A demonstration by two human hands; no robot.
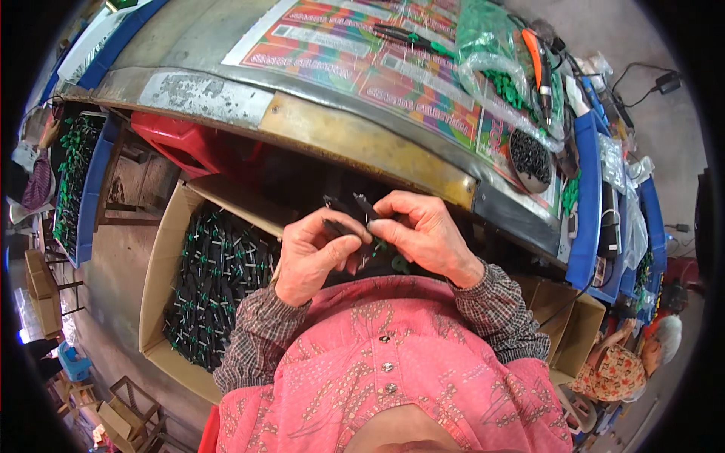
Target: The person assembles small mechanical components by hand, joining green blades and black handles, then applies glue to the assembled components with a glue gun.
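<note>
My left hand (321, 249) is closed, its thumb and fingers pinching a slim black plastic piece (337, 228). Close against it, my right hand (424, 232) pinches another narrow black piece (365, 205) with a pale metal-like edge. The fingers hide whether the two pieces are joined. A bit of green shows below the fingertips, over my lap. To my left, an open cardboard box (157, 279) holds many black parts with green and silvery bits (219, 283). A similar black and green part (411, 36) lies on the workbench.
The workbench edge (362, 151) runs just beyond my hands. On it are an orange and black power screwdriver (537, 68), a bag of green parts (491, 45) and a bowl of small dark pieces (530, 160). Blue bins (589, 196) stand right; another person (623, 362) sits behind.
</note>
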